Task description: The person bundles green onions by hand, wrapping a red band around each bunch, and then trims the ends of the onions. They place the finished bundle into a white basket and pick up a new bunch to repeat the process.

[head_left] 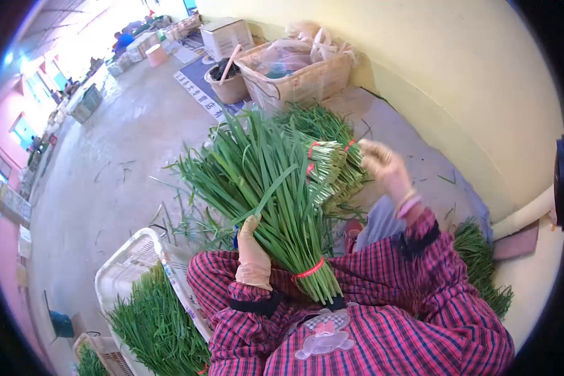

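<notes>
My left hand (254,255), in a pale glove, is closed around a large bunch of green chives (257,182) from its left side. The bunch rests tilted across my lap, leaves pointing up and away. A red band (309,269) circles its pale stems near the cut ends. Raised off to the right, my right hand (385,168) is gloved and somewhat blurred. Its fingers look loosely apart, and I see nothing in them. Tied chive bundles (326,166) with red bands lie on the floor beyond the bunch, just left of that hand.
A white crate (147,237) of chives stands at my left. More chives (479,263) lie by the wall at right. Ahead are a large basket (294,84) with plastic bags and a bucket (229,88). Loose leaves litter the floor. People sit far off at upper left.
</notes>
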The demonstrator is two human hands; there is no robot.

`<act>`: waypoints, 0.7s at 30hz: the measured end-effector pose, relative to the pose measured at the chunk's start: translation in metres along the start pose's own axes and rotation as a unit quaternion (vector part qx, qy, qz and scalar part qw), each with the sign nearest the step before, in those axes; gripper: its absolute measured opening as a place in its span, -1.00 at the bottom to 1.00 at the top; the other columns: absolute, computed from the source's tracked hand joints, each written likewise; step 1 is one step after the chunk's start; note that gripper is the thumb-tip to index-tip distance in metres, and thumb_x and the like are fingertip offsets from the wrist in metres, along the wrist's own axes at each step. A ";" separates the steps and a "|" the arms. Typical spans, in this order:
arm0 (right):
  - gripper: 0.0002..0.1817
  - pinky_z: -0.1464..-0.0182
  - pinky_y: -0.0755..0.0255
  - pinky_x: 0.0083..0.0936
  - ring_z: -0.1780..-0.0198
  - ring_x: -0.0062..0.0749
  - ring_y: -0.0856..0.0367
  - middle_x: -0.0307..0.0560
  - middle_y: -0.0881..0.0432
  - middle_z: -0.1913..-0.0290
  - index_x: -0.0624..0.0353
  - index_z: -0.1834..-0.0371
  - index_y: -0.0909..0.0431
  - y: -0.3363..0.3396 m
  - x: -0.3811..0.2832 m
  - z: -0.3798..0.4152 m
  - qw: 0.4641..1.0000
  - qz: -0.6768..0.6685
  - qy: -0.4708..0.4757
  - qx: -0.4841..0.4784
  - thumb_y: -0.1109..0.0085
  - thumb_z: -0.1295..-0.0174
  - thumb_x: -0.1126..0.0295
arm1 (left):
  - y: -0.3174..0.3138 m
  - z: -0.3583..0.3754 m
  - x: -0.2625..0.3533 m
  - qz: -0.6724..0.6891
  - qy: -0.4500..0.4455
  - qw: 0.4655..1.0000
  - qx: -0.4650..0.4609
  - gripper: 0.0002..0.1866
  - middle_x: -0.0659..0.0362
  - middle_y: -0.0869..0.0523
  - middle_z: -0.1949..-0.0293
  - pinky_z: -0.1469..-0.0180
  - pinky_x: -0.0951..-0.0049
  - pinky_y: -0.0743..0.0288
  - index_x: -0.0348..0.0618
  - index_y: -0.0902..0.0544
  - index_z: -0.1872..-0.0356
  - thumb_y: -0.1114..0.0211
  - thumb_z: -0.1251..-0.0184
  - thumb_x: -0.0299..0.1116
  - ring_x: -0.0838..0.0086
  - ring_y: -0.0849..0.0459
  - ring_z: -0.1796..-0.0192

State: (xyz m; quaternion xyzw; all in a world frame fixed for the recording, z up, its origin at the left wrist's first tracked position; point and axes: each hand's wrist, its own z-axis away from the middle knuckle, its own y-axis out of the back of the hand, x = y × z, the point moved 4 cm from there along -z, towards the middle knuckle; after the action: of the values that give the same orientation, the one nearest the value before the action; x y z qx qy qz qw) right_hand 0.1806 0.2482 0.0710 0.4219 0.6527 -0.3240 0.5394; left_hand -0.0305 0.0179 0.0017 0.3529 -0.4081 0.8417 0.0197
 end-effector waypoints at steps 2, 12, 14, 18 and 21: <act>-0.69 -0.02 -0.45 -0.65 0.09 -0.66 -0.55 -0.29 -0.66 0.06 0.21 -0.11 -0.64 -0.027 -0.013 0.028 0.998 0.050 0.040 -0.029 -0.24 -0.31 0.51 | 0.006 -0.006 0.006 -0.037 -0.040 0.998 0.024 -0.72 0.10 -0.74 0.12 0.02 0.23 -0.63 -0.19 -0.64 0.05 -0.20 -0.30 -0.28 0.26 -0.73 0.16; 0.26 -0.58 0.14 -0.27 -0.59 0.12 0.09 0.42 -0.02 -0.51 0.39 -0.57 0.21 -0.137 -0.006 0.043 0.973 0.097 0.005 -0.208 -0.51 -0.03 0.01 | -0.057 -0.012 0.030 -0.137 -0.078 0.986 0.062 -0.66 0.07 -0.68 0.06 -0.04 0.25 -0.60 -0.25 -0.57 -0.04 -0.31 -0.25 -0.40 0.29 -0.69 0.07; 0.10 -0.47 -0.15 -0.29 -0.46 -0.11 -0.22 0.19 -0.26 -0.42 0.31 -0.57 0.13 -0.154 0.029 0.044 0.984 -0.019 -0.064 -0.166 -0.46 -0.13 0.20 | -0.061 -0.020 0.028 -0.173 -0.048 0.983 -0.038 -0.61 0.07 -0.67 -0.03 -0.18 0.26 -0.51 -0.27 -0.55 -0.14 -0.29 -0.29 -0.43 0.31 -0.63 -0.08; -0.18 -0.24 -0.42 -0.43 -0.17 -0.43 -0.50 -0.14 -0.53 -0.19 0.20 -0.51 -0.12 -0.146 0.073 0.040 0.927 -0.224 -0.285 -0.099 -0.36 -0.24 0.36 | -0.020 -0.054 0.004 -0.155 0.028 0.984 -0.089 -0.35 0.08 -0.51 -0.27 -0.29 0.34 -0.39 -0.28 -0.24 -0.43 -0.25 -0.35 -0.43 0.34 -0.54 -0.24; -0.32 -0.15 -0.46 -0.47 -0.07 -0.47 -0.54 -0.19 -0.58 -0.11 0.19 -0.45 -0.23 -0.137 0.098 0.041 0.894 -0.238 -0.379 -0.005 -0.30 -0.29 0.39 | -0.034 -0.068 0.017 -0.185 -0.002 0.971 -0.149 -0.23 0.03 -0.35 -0.41 -0.39 0.28 -0.27 -0.31 -0.09 -0.51 -0.24 -0.35 -0.36 0.29 -0.38 -0.40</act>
State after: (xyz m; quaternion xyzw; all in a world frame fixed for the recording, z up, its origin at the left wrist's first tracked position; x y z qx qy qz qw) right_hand 0.0684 0.1728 -0.0381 0.0959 0.4810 -0.5748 0.6550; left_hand -0.0719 0.0839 0.0069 0.4174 -0.4562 0.7525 0.2265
